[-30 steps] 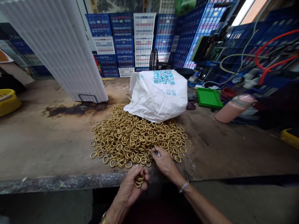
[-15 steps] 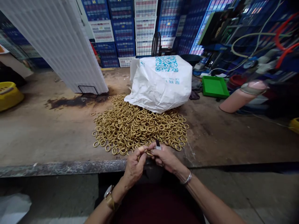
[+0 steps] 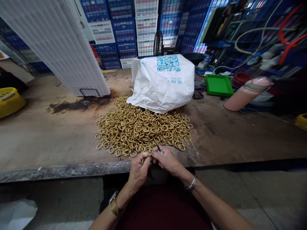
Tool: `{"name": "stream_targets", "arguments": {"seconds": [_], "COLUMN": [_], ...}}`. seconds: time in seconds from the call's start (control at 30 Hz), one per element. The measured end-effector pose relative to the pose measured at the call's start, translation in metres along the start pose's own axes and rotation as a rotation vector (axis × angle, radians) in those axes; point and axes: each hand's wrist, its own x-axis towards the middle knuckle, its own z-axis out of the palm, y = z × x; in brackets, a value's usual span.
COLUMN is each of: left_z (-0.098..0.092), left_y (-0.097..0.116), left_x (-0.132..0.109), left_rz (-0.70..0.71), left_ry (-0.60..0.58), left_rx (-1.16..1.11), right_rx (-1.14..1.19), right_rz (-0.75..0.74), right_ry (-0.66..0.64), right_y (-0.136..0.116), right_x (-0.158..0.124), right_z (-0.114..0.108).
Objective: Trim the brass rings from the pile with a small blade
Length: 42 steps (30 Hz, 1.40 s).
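Note:
My left hand (image 3: 139, 171) is closed around at least one brass-coloured ring (image 3: 143, 160), pinched between thumb and fingers at the front edge of the table. Close beside it, my right hand (image 3: 169, 162) grips a small knife-like tool (image 3: 159, 148) with a thin dark tip and a pale grey body. The fingertips of both hands nearly meet, and what lies between them is partly hidden. Just beyond the hands spreads a heap of brass-coloured rings (image 3: 141, 127). A white sack (image 3: 165, 86) with a blue QR code rests on the back of the heap.
A white corrugated panel (image 3: 69, 51) stands at the left on the worn wooden table (image 3: 59, 137), with a black wire stand (image 3: 90, 94) at its foot. To the right are a green tray (image 3: 219, 85) and a pink bottle (image 3: 244, 95). Stacked crates (image 3: 123, 28) fill the back.
My right hand has shifted slightly left towards my left hand, and the tool has tilted leftwards. The ring seen between the hands earlier is now mostly covered. The view has moved a little.

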Motion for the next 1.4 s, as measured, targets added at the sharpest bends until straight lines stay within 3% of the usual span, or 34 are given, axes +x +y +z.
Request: {"name": "stream_targets", "arguments": {"seconds": [0.17,0.3,0.63,0.8,0.97,1.23,1.4], "left_z": [0.0,0.001,0.003,0.003,0.004,0.001,0.0], "left_y": [-0.004,-0.005,0.0,0.001,-0.001,-0.003,0.002], "left_x": [-0.003,-0.006,-0.009,-0.008,-0.008,-0.007,-0.013], "left_rz": [-0.27,-0.325,-0.362,-0.369,-0.305,-0.196,-0.208], "left_ry": [-0.151,-0.184,-0.193,-0.138,-0.099,-0.135,-0.143], "left_rx": [-0.262,-0.415,-0.538,-0.544,-0.447,-0.243,-0.266], "right_rx": [-0.075,-0.058,0.021,-0.27,-0.583,-0.732,-0.826], "right_rz": [-0.063,-0.065,-0.052,-0.241,-0.425,-0.418,-0.334], "right_ry": [0.039,0.041,-0.011,0.148,-0.014,-0.081,-0.061], "right_y": [0.0,-0.001,-0.002,0.009,0.009,0.005,0.008], "right_x": [0.001,-0.001,-0.005,-0.004,-0.012,-0.013,-0.009], "right_z": [0.0,-0.001,-0.003,-0.006,-0.007,-0.006,-0.008]}}
